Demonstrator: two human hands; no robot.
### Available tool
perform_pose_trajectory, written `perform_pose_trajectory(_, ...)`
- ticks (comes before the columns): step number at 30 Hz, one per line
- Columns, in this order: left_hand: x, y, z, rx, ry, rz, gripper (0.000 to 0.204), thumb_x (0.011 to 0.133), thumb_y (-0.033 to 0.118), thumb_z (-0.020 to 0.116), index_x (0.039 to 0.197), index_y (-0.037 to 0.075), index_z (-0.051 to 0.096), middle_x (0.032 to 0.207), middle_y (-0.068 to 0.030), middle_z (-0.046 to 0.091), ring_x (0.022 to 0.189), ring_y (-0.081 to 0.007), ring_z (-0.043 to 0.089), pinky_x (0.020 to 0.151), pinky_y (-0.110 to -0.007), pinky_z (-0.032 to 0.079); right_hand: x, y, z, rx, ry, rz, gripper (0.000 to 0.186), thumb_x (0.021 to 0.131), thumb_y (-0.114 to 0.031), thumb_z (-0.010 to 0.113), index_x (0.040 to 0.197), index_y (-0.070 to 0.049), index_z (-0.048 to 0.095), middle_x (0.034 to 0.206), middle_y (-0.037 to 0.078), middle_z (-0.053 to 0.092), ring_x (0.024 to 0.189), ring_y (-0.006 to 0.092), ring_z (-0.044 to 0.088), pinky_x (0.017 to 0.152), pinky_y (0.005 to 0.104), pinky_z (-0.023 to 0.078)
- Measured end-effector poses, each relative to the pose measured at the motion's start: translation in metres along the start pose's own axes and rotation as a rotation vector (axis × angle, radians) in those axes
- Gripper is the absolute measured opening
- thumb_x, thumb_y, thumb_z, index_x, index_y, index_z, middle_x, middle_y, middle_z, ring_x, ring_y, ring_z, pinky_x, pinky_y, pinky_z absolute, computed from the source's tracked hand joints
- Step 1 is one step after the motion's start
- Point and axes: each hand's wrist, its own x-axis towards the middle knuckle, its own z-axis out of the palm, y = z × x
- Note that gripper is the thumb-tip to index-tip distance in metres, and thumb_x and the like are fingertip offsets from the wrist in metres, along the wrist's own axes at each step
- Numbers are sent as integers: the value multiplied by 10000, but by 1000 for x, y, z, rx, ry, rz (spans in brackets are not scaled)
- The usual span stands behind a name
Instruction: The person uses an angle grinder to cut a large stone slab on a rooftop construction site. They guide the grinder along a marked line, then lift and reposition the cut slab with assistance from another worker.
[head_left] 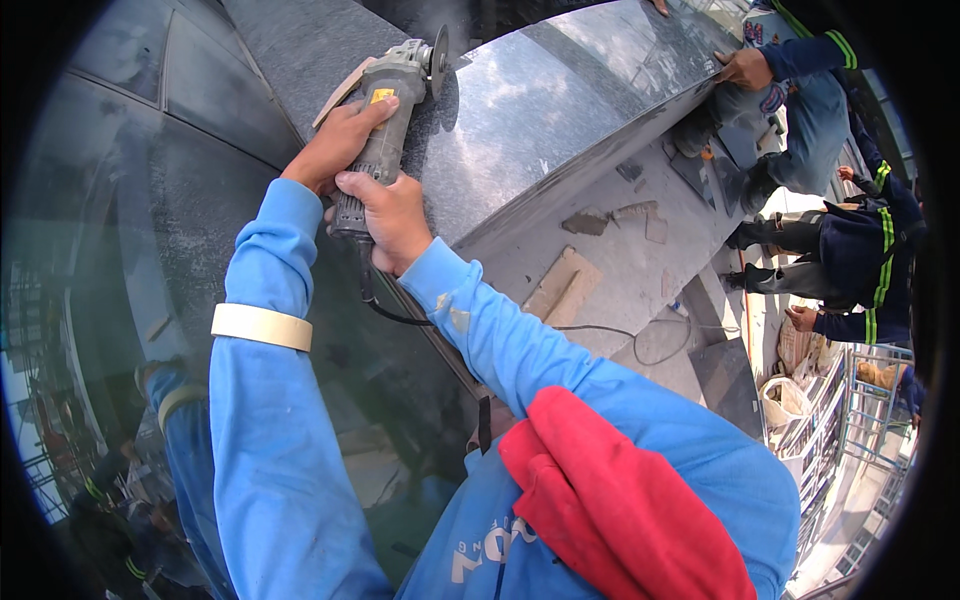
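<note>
A grey angle grinder [388,125] is gripped in both hands, its cutting disc [438,62] toward the far side. My left hand [340,145] wraps the front of its body, thumb along the top. Farther back, my right hand [395,215] closes round the rear grip near the power cord [385,312]. Pale dust hangs by the disc, which stands on edge at the polished dark stone slab [540,110]; whether it touches the slab I cannot tell. A roll of tape [262,327] sits round my left forearm.
At the slab's far right end, another person's hand [745,70] holds its edge. Glass panels [220,110] line the left. Stone offcuts [565,285] and the trailing cord lie below the slab. Another person [850,255] stands at right, near metal scaffolding [815,430] and a white sack [785,400].
</note>
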Motion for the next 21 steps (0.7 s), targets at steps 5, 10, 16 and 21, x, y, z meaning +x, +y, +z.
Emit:
perform_pose_trajectory(5,0,0,-2,13,-11,-25,575,973,493,623,1178,-43,639,903,-87,671,687,-136,631,615,-300,514,1,0,0,9,-1,3,251,868,-83,709,1066,45,625,875,122,692,650,215,699,567,344,583)
perform_pose_trajectory(10,0,3,1,15,6,-11,578,972,493,623,1182,-46,639,913,-93,676,701,-140,637,623,-305,518,3,-1,-2,12,1,12,257,866,-86,711,1066,48,622,881,120,690,644,219,697,565,345,582)
perform_pose_trajectory(16,3,4,2,-28,-21,-22,565,978,484,619,1183,-42,639,921,-93,677,709,-139,639,629,-308,521,7,-3,-3,13,-3,23,272,871,-90,708,1079,52,603,893,127,686,640,223,697,561,349,584)
perform_pose_trajectory(21,4,2,2,-29,-26,-37,575,980,487,615,1195,-46,626,926,-98,677,723,-134,641,643,-303,524,6,-5,-2,-4,8,39,276,874,-94,707,1081,52,596,893,132,687,641,222,700,558,352,589)
